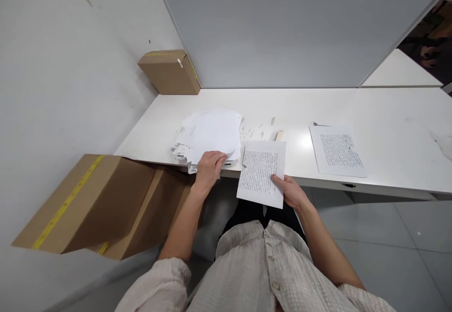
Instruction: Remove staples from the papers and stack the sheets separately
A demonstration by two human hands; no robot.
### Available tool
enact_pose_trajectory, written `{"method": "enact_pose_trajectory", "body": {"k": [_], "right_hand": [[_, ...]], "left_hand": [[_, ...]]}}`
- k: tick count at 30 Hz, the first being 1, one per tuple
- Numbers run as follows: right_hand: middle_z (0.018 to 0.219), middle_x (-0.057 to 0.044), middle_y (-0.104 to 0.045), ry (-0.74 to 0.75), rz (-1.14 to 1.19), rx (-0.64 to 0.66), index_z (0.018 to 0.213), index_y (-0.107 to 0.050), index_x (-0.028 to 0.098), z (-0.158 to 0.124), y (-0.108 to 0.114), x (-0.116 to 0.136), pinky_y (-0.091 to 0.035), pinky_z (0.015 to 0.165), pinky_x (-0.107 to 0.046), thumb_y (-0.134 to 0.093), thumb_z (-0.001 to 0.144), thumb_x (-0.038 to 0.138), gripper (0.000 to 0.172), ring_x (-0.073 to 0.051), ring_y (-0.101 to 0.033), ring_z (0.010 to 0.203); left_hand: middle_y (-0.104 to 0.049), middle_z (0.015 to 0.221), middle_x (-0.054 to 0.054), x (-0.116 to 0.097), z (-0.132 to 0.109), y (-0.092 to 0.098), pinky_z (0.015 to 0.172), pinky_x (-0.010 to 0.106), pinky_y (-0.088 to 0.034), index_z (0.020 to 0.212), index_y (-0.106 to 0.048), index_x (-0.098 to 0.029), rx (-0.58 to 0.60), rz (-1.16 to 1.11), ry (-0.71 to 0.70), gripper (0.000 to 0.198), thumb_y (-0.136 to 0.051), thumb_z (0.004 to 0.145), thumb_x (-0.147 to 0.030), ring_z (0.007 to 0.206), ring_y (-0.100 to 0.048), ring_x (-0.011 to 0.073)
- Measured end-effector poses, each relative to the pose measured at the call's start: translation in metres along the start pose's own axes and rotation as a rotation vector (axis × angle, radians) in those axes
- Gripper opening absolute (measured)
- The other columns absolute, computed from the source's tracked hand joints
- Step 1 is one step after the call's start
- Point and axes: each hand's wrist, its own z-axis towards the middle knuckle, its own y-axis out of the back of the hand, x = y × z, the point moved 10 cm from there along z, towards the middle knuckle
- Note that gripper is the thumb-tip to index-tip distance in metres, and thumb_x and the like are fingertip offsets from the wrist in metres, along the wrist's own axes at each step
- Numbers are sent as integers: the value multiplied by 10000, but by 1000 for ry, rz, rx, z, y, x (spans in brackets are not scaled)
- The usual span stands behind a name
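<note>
A messy stack of white paper (215, 135) lies on the table, its sheets uneven at the left and front. At its front right corner my left hand (210, 167) has its fingers drawn together on the top sheet, whose corner curls up. My right hand (291, 190) grips a printed sheet (261, 173) by its right edge, thumb on top. That sheet is held over the table's front edge, text side up, with a small nick in its left edge. Further right, another printed sheet (339, 154) lies flat, its right edge torn.
The white table (395, 133) runs along a grey panel (282, 29). A small cream-coloured object (279, 135) and scattered paper scraps (261, 127) lie behind the held sheet. One cardboard box (171, 72) sits at the back left corner; larger boxes (81, 203) stand at the left front.
</note>
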Motion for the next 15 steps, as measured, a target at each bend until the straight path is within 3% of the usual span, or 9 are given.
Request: {"method": "enact_pose_trajectory", "body": {"k": [4,6,11,15], "right_hand": [[1015,-83,-676,2,10,-25,975,-637,178,1,-3,0,-528,757,-368,-631,740,352,292,-240,-645,854],[1011,-90,-676,16,22,-43,993,-623,183,3,-5,1,-532,739,-363,-618,748,377,313,-239,-644,860],[928,-113,-692,28,49,-13,1018,-607,165,9,-12,-1,-528,693,-350,-493,777,559,476,-239,-643,859],[943,-92,-690,94,-20,-32,1007,-597,159,9,-5,1,-511,697,-333,-660,687,439,429,-229,-644,811]], "left_hand": [[-660,893,50,-26,-9,15,795,332,-478,913,-637,-188,-66,-109,-100,166,-491,837,-206,876,-571,176],[-658,852,42,-47,-20,12,787,336,-484,896,-634,-189,-59,-186,-155,158,-496,824,-161,861,-569,168],[-640,862,60,-105,-58,-30,752,325,-491,921,-613,-168,96,-313,-283,200,-453,823,-98,845,-558,160],[-632,892,61,-121,-71,-52,776,310,-481,959,-591,-165,184,-396,-288,164,-540,814,-219,855,-552,160]]}}
